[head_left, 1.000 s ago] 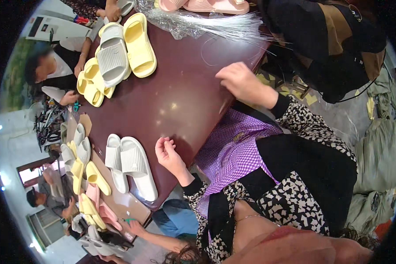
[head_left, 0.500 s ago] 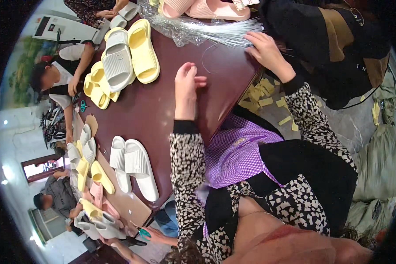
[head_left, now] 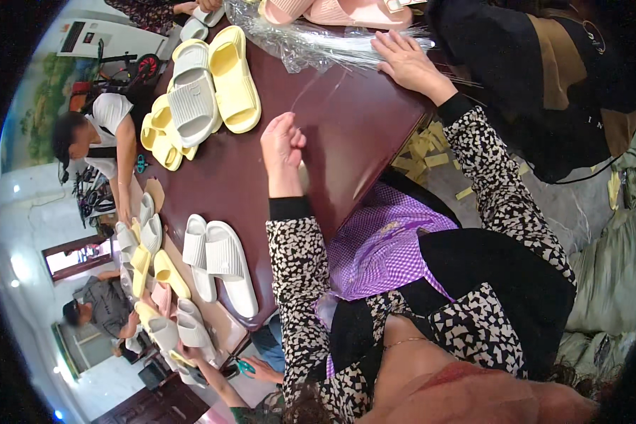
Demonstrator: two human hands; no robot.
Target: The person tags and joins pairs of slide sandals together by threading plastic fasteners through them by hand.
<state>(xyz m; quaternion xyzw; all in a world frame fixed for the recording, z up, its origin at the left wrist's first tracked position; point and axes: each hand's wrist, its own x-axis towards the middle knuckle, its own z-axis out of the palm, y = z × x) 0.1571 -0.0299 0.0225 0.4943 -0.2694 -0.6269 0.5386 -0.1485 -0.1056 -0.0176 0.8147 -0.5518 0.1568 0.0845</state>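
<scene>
Two hands are seen over the dark brown wooden desk point(head_left: 212, 177). The right hand point(head_left: 408, 65) is laid flat, fingers spread, on the bundle of thin clear plastic strands point(head_left: 346, 44) at the far edge. One fine clear strand point(head_left: 305, 90) is pinched in the closed left hand point(head_left: 283, 145), its length running away toward the bundle.

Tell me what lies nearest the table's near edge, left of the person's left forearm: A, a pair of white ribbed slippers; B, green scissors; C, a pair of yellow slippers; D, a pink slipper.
A: the pair of white ribbed foam slippers lies on the dark brown table beside the left forearm.
</scene>
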